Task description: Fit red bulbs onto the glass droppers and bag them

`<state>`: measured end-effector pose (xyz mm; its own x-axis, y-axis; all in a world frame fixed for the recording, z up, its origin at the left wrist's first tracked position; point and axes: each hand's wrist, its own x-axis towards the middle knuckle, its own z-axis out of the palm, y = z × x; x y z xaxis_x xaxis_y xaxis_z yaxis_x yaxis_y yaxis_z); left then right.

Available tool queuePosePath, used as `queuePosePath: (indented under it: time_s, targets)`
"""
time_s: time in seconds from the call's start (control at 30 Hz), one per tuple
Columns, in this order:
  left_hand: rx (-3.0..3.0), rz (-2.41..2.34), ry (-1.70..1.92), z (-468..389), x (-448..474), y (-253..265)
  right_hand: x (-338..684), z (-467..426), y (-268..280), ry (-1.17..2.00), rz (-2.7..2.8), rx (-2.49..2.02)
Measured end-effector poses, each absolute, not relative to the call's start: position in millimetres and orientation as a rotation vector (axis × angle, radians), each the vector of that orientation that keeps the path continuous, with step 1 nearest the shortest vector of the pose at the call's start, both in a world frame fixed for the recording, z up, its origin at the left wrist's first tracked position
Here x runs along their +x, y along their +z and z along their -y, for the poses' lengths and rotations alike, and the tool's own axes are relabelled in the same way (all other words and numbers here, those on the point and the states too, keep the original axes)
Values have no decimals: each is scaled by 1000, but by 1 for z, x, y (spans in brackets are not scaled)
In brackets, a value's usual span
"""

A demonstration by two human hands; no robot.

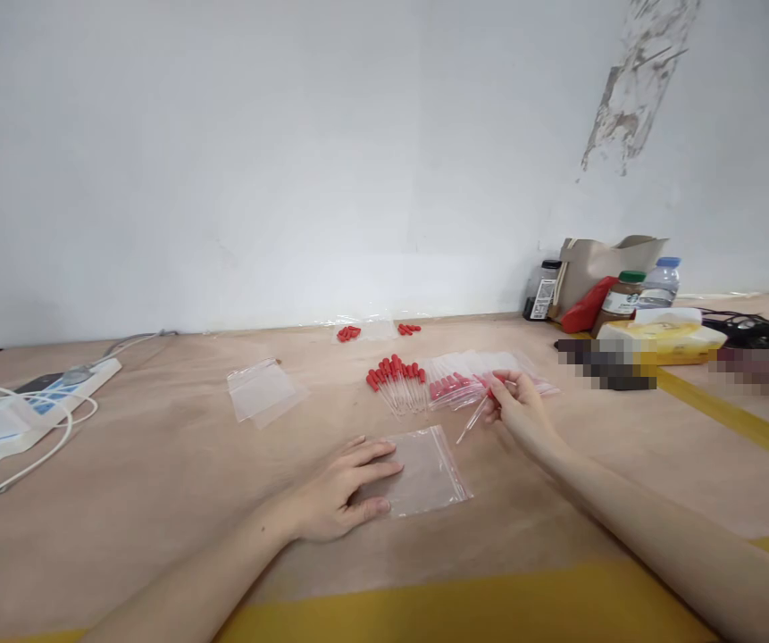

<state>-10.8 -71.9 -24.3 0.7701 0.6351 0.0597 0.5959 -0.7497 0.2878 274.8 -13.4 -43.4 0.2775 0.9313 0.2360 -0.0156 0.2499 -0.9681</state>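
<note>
My left hand (350,487) lies with its fingers spread on a clear zip bag (428,473), whose zip edge points right. Pinched in my right hand (516,406) is a glass dropper (471,420), its thin tip slanting down toward the bag; my fingers mostly cover its top end. Just left of that hand rests a pile of filled zip bags (455,388) showing red bulbs through the plastic. Beyond the bag, several loose droppers with red bulbs (397,375) lie fanned out, glass ends toward me.
At left are flat zip bags (263,390) and a white power strip (82,384) with cables. Loose red bulbs (409,329) sit near the wall. On the right stand a dark bottle (543,290), a beige bag (608,259), a green-lidded jar (623,299) and a tissue pack (665,337).
</note>
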Motion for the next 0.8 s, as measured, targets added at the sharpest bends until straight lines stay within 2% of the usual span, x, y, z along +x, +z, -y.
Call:
queuePosePath:
  time_s: [0.27,0.43,0.6,0.7,0.8]
  targets:
    - [2716,-937,260,70,-12,-29,262,19,-54,1014,965,-1068]
    - [2708,-926,309,69,-8,-28,261,29,-51,1260,903,-1062]
    - [2702,-916,323,68,-6,-27,285,32,-40,1629,1467,-1122]
    - [2697,-913,321,68,-5,-27,290,33,-34,1499,1799,-1153]
    - [2701,-910,322,68,-4,-26,281,36,-32,1363,1890,-1105]
